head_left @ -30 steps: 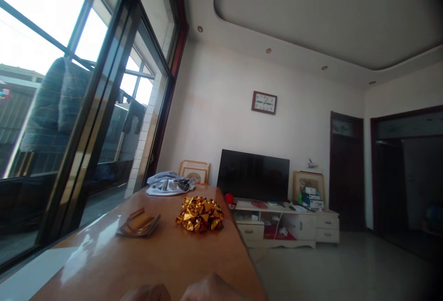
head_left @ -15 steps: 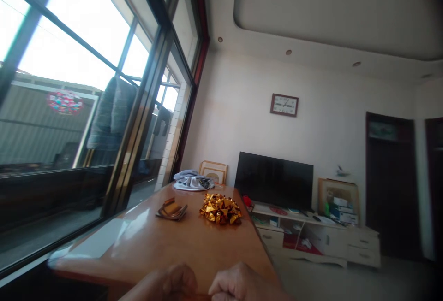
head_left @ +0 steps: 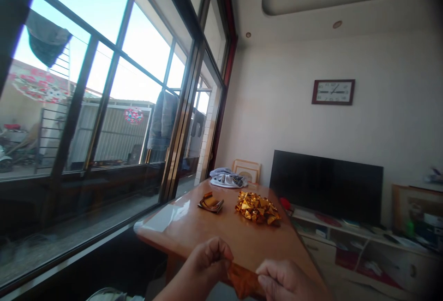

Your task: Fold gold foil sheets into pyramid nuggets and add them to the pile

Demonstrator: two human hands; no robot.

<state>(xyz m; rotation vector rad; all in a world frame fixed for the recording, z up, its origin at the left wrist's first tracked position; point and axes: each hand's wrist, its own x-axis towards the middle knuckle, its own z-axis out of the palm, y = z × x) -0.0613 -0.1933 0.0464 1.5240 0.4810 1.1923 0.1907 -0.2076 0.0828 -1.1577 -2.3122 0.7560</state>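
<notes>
Between my two hands, at the near end of the table, stretches a creased orange-gold sheet of foil paper (head_left: 245, 281). My left hand (head_left: 215, 259) pinches its left end, and my right hand (head_left: 280, 277) grips the right end with curled fingers. Part of the sheet is cut off by the bottom edge of the view. Beyond the hands, a heap of folded shiny gold foil pieces (head_left: 258, 208) lies on the right side of the table. A small stack of flat foil sheets (head_left: 210, 203) rests to its left.
The glossy brown wooden table (head_left: 207, 232) runs away from me beside large windows (head_left: 114, 107). A bundle of pale cloth (head_left: 227, 179) sits at its far end. To the right stand a black television (head_left: 325, 190) and a white cabinet (head_left: 384, 259).
The view has swung left, shifting the scene rightward. Both hands now show higher in the picture, with much more of the foil sheet visible between them.
</notes>
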